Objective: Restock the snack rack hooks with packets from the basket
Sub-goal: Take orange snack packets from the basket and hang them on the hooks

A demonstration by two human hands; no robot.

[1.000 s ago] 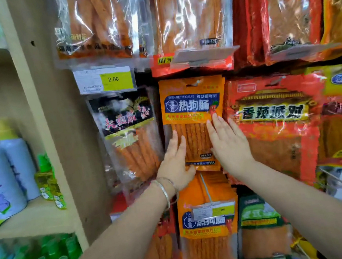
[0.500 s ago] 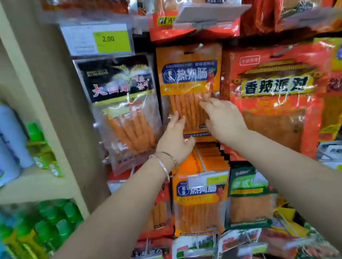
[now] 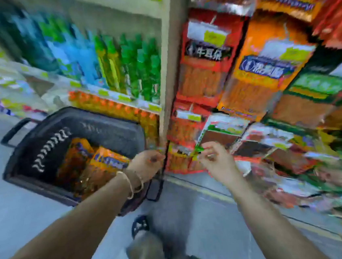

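Observation:
The view is blurred and tilted down. A dark basket (image 3: 111, 133) stands on the floor at the left, with orange snack packets (image 3: 105, 160) lying inside it. My left hand (image 3: 146, 163) hovers over the basket's right rim, fingers loosely curled and holding nothing. Just to its right, my right hand (image 3: 215, 159) hangs in front of the lowest rack packets, fingers also loosely curled and empty. Orange packets of the same kind (image 3: 264, 66) hang on the snack rack at the upper right, among red packets (image 3: 203, 62) and green ones (image 3: 320, 90).
A pale wooden upright (image 3: 167, 66) separates the rack from shelves of green bottles (image 3: 138, 69) and blue bottles (image 3: 73, 53). Orange-capped bottles (image 3: 108, 104) stand behind the basket. Below lie grey floor (image 3: 26, 207), a yellow floor line (image 3: 203, 189) and my shoe (image 3: 140, 225).
Both hands have left the hanging orange packet and dropped low, near the basket. The view swung down and left, bringing the basket and floor into sight.

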